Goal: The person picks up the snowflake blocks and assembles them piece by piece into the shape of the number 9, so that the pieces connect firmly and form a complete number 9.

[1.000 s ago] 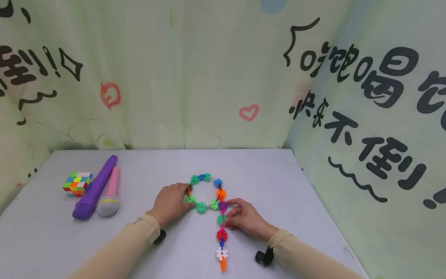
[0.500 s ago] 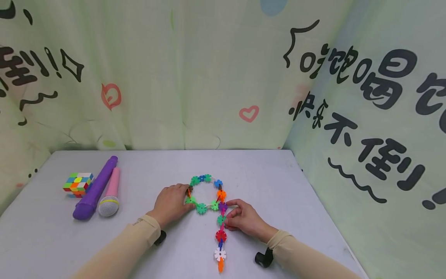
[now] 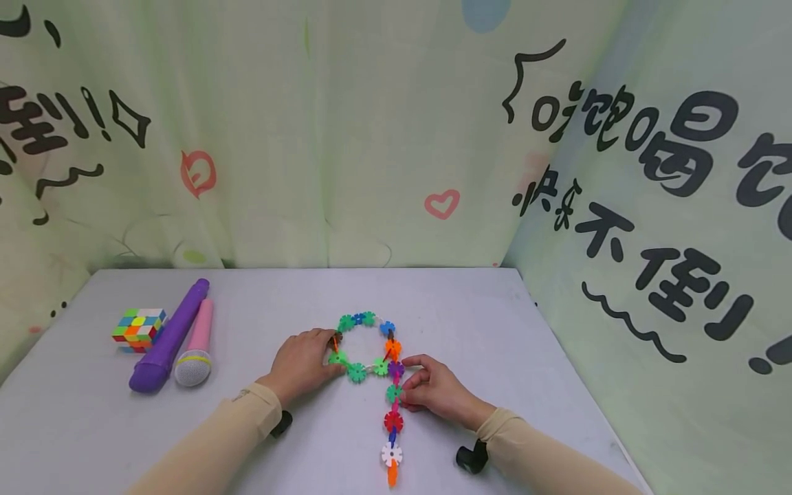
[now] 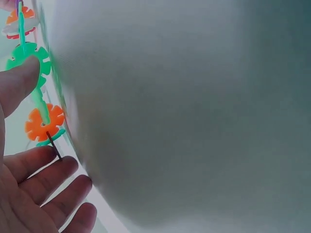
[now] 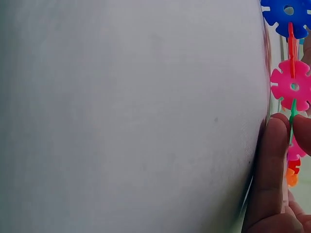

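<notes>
On the white table lies a chain of slotted plastic snowflake discs (image 3: 356,372), joined into a ring with a straight tail hanging towards me. My left hand (image 3: 301,368) is at the ring's left side. Its thumb rests on a green disc (image 4: 43,58), while the loosely extended fingers touch a thin dark disc (image 4: 54,145) below an orange one (image 4: 36,124). On the tail, my right hand (image 3: 445,395) pinches a green disc (image 5: 292,119) between thumb and finger, just under the purple disc (image 3: 396,369). A red disc (image 3: 393,421), a white disc (image 3: 392,454) and an orange end disc (image 3: 392,473) follow below.
At the table's left side sits a colourful puzzle cube (image 3: 139,330), partly behind a purple microphone-shaped toy (image 3: 170,337). Beside that lies a pink toy microphone (image 3: 194,350) with a silver head. A printed curtain (image 3: 371,137) borders the back and right.
The whole head view has shifted slightly down. The tail's lower end has swung a little to the left. Both hands stay at the same places on the chain.
</notes>
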Tool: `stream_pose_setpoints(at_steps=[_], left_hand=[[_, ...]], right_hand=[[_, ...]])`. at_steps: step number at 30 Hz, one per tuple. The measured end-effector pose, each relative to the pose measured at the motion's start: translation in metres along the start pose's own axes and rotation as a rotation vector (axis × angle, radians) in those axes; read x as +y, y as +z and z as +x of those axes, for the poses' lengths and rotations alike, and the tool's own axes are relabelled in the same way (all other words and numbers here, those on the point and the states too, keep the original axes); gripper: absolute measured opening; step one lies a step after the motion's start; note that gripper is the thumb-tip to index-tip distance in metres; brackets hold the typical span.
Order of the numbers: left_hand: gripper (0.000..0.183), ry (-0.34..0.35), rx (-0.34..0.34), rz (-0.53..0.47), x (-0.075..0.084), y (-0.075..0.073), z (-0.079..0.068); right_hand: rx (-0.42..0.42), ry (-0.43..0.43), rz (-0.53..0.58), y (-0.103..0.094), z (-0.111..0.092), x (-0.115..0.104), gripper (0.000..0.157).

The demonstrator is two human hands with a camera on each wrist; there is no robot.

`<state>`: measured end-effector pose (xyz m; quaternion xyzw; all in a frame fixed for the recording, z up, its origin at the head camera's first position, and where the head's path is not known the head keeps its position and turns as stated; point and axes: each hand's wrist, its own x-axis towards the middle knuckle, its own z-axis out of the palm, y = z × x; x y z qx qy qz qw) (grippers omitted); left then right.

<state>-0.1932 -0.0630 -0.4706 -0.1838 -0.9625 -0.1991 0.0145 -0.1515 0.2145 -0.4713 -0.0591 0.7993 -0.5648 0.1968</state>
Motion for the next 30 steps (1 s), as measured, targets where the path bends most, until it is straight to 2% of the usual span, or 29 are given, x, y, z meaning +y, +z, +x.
stream_pose_setpoints(at_steps=[13, 24, 30], left_hand=[[0.070, 0.003, 0.029, -0.020, -0.0014, 0.0042, -0.0004], [0.074, -0.018, -0.034, -0.023, -0.0006, -0.0030, 0.0026], [0.077, -0.007, -0.042, -0.026, -0.0030, -0.0019, 0.0045]], right_hand=[[-0.022, -0.011, -0.057, -0.0041, 0.0014, 0.0026, 0.059], [-0.023, 0.004, -0.043, -0.0071, 0.0024, 0.0017, 0.061], [-0.034, 0.000, -0.034, -0.0103, 0.0012, 0.0010, 0.061]])
